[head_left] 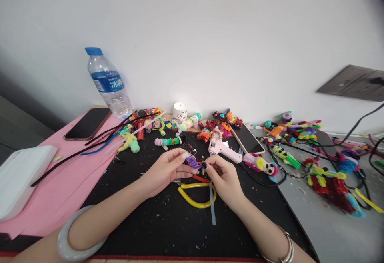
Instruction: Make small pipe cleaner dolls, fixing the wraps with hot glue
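My left hand [166,170] and my right hand [223,177] meet over the black mat [168,219]. Between their fingertips sits a small purple pipe-cleaner piece [194,162] with a red bit under it. Both hands pinch it, the left from the left side, the right at its right end. A yellow pipe cleaner [195,195] lies bent in a loop on the mat just below the hands. A pale blue strip [212,205] crosses it. A pink glue gun [223,149] lies just beyond my right hand.
Several pipe-cleaner figures [183,125] line the wall side, with more [327,175] among black cables at right. A water bottle [108,83], a phone [87,124] on pink paper [60,191], a second phone [247,138], a white tape roll [180,111] and a white box [21,179] also stand here.
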A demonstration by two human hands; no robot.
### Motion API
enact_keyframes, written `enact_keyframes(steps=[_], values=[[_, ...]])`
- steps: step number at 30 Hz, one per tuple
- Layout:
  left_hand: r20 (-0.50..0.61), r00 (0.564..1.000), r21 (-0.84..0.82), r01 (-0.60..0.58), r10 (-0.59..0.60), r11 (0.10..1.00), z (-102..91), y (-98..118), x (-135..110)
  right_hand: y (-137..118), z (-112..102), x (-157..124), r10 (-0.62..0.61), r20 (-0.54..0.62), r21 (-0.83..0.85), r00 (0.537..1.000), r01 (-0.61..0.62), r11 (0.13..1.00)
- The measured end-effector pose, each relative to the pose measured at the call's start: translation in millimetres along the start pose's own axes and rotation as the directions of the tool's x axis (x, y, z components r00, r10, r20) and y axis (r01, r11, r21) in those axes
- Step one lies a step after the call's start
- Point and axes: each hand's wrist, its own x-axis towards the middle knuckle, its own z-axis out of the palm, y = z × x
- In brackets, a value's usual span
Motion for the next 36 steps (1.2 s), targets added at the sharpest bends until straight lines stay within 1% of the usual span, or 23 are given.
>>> enact_keyframes(steps=[5,9,13,15,17,25,28,31,34,36], values=[[-0.045,0.997,0.146,-0.049,0.056,0.988,2.7,-1.9,-1.0,-0.1,0.6,-0.7,-0.037,-0.015,-0.067,0.999,0.036,0.997],[-0.069,0.994,0.272,-0.067,0.089,0.960,4.8,0.1,-3.2,-1.2,1.2,-1.1,-0.065,0.035,-0.107,0.997,0.069,0.992],[-0.108,0.987,0.332,-0.078,0.120,0.940,4.5,2.4,-3.3,-2.9,0.7,-1.2,-0.043,0.078,-0.110,0.996,0.051,0.993],[-0.107,0.985,0.361,-0.092,0.139,0.928,3.6,2.6,-3.3,-3.6,0.0,-1.0,-0.042,0.089,-0.120,0.995,0.052,0.991],[-0.094,0.985,0.370,-0.100,0.145,0.924,2.4,2.1,-3.3,-3.9,-0.5,-0.4,-0.044,0.101,-0.131,0.994,0.057,0.990],[-0.056,0.993,0.319,-0.080,0.103,0.944,-1.2,-0.7,-2.1,0.0,-0.3,2.7,-0.047,0.169,-0.147,0.984,0.072,0.987],[-0.075,0.992,0.322,-0.075,0.104,0.944,-0.5,0.4,-2.1,-0.1,-0.7,2.3,-0.048,0.151,-0.139,0.987,0.069,0.988],[-0.104,0.985,0.323,-0.097,0.137,0.941,0.7,1.7,-2.5,-0.1,-0.9,1.7,-0.050,0.109,-0.121,0.993,0.063,0.991],[-0.103,0.982,0.310,-0.121,0.160,0.943,2.1,2.4,-3.0,1.4,-0.4,1.2,-0.062,0.094,-0.115,0.994,0.073,0.991],[-0.108,0.982,0.325,-0.111,0.153,0.939,3.2,2.5,-3.4,2.6,0.1,0.8,-0.068,0.092,-0.117,0.993,0.079,0.990]])
